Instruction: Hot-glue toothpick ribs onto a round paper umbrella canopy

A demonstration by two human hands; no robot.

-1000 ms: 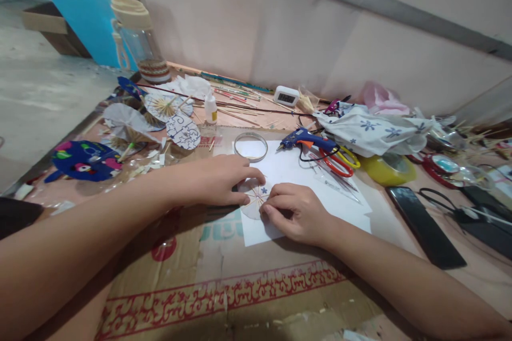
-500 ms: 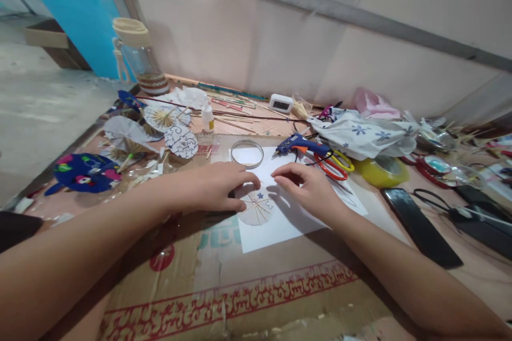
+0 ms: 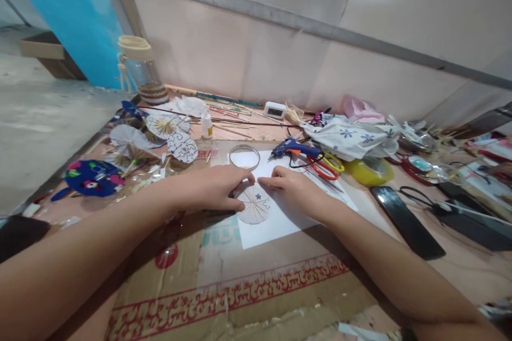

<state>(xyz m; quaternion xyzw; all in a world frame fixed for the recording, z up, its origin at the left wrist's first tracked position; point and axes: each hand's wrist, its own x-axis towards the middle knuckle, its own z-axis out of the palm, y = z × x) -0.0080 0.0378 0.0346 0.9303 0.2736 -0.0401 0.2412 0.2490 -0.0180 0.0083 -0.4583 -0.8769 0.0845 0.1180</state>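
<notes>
A small round paper umbrella top [image 3: 255,206] with thin wooden ribs and blue flower marks lies on a white sheet [image 3: 276,224] over cardboard. My left hand [image 3: 212,187] rests on the umbrella's left edge, thumb and forefinger pinching its rim. My right hand [image 3: 295,187] lies at its upper right edge, fingertips pressed together and touching the paper near the left forefinger.
A metal ring [image 3: 244,156], a blue glue gun [image 3: 294,146] and red scissors [image 3: 322,168] lie just behind. Finished paper umbrellas [image 3: 164,125], a glue bottle [image 3: 207,125] and a jar [image 3: 141,66] stand at the left. Floral cloth [image 3: 352,136], yellow tape [image 3: 370,170] and a phone [image 3: 406,221] are at the right.
My right hand lifted off the umbrella's lower right side, swung up toward the glue gun, then came down at the umbrella's upper right edge. The left hand stayed put.
</notes>
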